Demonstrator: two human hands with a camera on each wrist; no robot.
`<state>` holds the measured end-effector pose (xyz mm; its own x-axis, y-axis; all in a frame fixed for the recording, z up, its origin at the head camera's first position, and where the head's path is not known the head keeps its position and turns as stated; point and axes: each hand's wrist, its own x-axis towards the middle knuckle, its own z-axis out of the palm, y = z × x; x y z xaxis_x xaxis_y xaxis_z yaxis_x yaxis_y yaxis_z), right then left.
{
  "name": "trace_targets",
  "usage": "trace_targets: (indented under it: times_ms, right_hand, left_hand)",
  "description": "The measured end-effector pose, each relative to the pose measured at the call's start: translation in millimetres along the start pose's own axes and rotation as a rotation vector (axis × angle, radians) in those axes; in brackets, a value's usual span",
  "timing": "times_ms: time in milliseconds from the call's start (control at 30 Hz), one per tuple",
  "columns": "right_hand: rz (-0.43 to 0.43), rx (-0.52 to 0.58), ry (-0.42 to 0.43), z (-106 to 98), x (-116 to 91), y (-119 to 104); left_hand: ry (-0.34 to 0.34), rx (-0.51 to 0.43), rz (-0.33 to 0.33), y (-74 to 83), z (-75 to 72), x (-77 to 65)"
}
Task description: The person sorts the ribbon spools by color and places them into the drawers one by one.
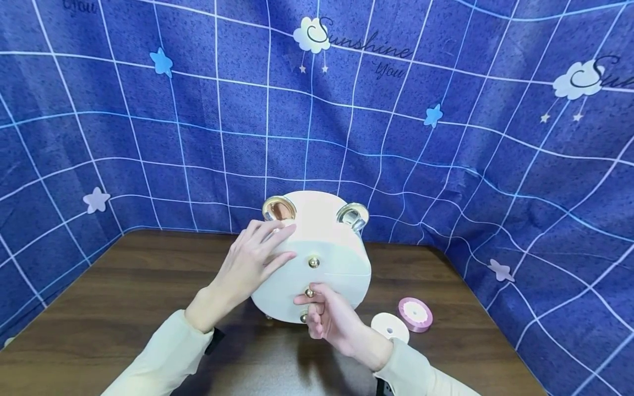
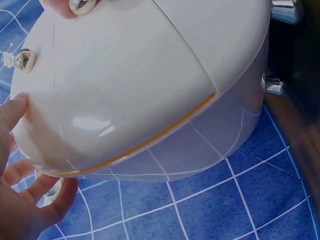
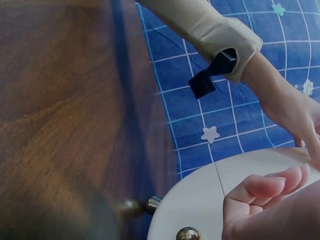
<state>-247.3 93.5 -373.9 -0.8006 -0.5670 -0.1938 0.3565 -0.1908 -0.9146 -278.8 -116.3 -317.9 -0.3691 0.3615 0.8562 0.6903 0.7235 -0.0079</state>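
Observation:
A white rounded box [image 1: 342,283] with a seamed front stands on the table. Round gold knobs run down its front, an upper knob [image 1: 313,262] among them. Two shiny ear-like pieces, a left ear [image 1: 279,210] and a right ear [image 1: 353,214], stick out on top. My left hand [image 1: 250,258] rests on the box's upper left edge, thumb on the front face and the other fingers spread over the rim near the left ear. Lower down, my right hand [image 1: 339,319] pinches the middle knob [image 1: 309,293] with its fingertips; its remaining fingers are curled below.
Right of the box lie a white ribbon spool [image 1: 383,323], partly behind my right wrist, and a pink ribbon spool [image 1: 415,314]. The brown wooden table [image 1: 124,324] is backed by a blue gridded cloth [image 1: 238,110] with stars and clouds.

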Motion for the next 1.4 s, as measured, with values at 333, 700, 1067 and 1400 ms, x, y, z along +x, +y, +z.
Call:
trace_targets:
  times_ms: [333, 700, 1067, 1400]
  right_hand:
    - [-0.001, 0.003, 0.034, 4, -4, 2]
    - [0.014, -0.006, 0.026, 9, -15, 7]
    - [0.021, -0.029, 0.013, 15, -28, 11]
    - [0.027, -0.016, -0.006, 17, -36, 15]
  left_hand:
    - [-0.016, 0.001, 0.004, -0.1, -1.8, 1.1]
    - [-0.007, 0.001, 0.017, -0.6, -2.4, 1.5]
    - [-0.018, 0.011, 0.022, -0.7, -3.0, 1.5]
    - [-0.025, 0.019, 0.024, -2.0, -1.9, 1.4]
